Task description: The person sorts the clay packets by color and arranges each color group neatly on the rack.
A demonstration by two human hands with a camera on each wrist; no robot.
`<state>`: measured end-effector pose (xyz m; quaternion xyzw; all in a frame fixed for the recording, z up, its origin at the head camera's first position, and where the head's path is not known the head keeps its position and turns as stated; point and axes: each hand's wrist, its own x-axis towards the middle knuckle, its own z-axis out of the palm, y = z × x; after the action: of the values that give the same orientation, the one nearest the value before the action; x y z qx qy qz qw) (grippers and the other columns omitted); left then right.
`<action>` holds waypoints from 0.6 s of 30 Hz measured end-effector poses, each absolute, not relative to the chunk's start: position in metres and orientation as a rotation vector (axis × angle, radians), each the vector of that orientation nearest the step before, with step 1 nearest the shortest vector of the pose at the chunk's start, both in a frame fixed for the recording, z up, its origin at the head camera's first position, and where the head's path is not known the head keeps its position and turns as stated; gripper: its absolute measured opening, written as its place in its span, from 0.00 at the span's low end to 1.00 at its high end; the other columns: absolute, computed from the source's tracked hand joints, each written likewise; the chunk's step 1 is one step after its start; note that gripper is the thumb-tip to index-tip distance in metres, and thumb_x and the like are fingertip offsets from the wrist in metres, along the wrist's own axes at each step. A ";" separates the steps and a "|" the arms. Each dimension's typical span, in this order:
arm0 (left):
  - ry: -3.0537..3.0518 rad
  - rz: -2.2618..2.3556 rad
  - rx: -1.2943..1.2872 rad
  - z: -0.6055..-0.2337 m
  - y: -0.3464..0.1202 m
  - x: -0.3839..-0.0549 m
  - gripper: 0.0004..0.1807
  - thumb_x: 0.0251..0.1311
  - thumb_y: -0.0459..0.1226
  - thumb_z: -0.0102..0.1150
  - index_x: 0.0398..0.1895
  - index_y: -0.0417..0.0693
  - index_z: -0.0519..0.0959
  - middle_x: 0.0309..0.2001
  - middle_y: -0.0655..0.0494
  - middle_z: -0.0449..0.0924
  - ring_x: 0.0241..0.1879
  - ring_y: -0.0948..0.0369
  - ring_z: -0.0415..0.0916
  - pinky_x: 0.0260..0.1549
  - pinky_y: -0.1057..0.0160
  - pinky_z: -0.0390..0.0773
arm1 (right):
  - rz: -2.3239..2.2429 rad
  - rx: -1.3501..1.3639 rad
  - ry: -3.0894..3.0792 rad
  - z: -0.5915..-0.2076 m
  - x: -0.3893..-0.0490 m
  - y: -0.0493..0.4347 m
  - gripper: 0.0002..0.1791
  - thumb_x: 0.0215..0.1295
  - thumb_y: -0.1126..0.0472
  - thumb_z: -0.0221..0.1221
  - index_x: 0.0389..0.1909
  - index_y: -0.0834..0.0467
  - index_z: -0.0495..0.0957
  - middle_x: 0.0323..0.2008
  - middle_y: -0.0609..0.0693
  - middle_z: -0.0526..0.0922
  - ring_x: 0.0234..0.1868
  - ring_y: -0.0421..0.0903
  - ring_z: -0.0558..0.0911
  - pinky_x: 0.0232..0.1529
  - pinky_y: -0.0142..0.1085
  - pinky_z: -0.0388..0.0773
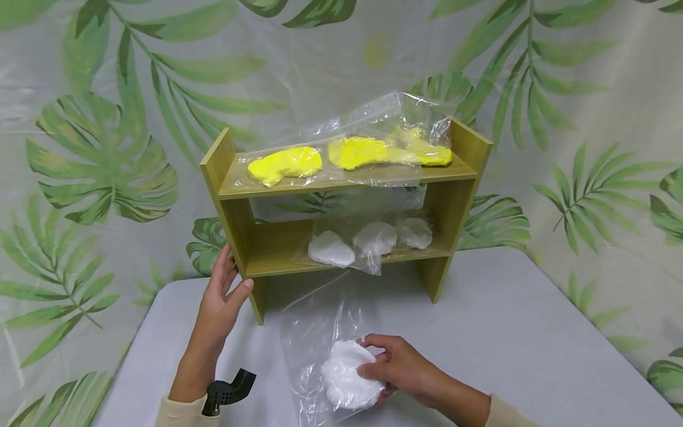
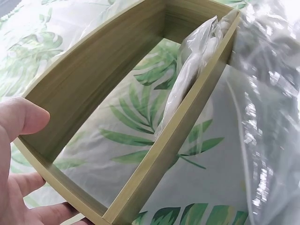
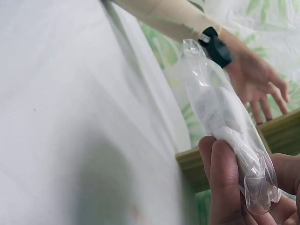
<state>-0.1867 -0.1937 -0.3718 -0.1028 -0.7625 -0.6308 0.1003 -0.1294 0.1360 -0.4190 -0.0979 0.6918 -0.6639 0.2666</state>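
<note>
My right hand pinches a clear plastic bag holding a flattened white lump of clay-like material, low in front of the shelf. In the right wrist view, the bagged white lump appears edge-on between fingers and thumb. At the wooden two-tier shelf, my left hand holds the left side panel. Its thumb lies over the front edge and its fingers lie along the outer face, as the left wrist view shows around the panel.
Bagged yellow lumps lie along the top tier. On the lower tier, several bagged white lumps sit towards the right, one bag overhanging the front edge. The shelf stands on a white table before a leaf-patterned curtain.
</note>
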 end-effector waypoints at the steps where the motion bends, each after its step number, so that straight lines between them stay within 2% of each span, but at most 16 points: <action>1: -2.255 -1.866 -0.300 -0.372 -0.194 -0.187 0.41 0.70 0.38 0.51 0.77 0.70 0.41 0.76 0.52 0.45 0.74 0.51 0.45 0.62 0.37 0.57 | -1.796 -0.272 1.862 -0.416 -0.129 0.137 0.20 0.58 0.66 0.65 0.52 0.61 0.74 0.30 0.56 0.83 0.25 0.46 0.82 0.22 0.39 0.80; 9: -2.261 -1.860 -0.294 -0.372 -0.194 -0.187 0.41 0.70 0.39 0.51 0.77 0.70 0.41 0.76 0.53 0.45 0.74 0.51 0.45 0.62 0.38 0.57 | -1.813 -0.330 1.850 -0.398 -0.123 0.141 0.21 0.60 0.66 0.64 0.54 0.63 0.72 0.32 0.57 0.84 0.25 0.45 0.81 0.23 0.40 0.80; 18: -2.242 -1.854 -0.323 -0.373 -0.194 -0.188 0.40 0.70 0.38 0.51 0.77 0.69 0.41 0.76 0.53 0.46 0.74 0.51 0.45 0.62 0.37 0.56 | -1.788 -0.465 1.842 -0.370 -0.107 0.142 0.22 0.62 0.65 0.62 0.56 0.66 0.71 0.35 0.59 0.85 0.29 0.43 0.82 0.25 0.35 0.79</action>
<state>-0.1880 -0.1942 -0.3727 -0.1096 -0.7616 -0.6297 0.1069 -0.1067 0.1418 -0.3704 -0.1719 0.6812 -0.6611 0.2634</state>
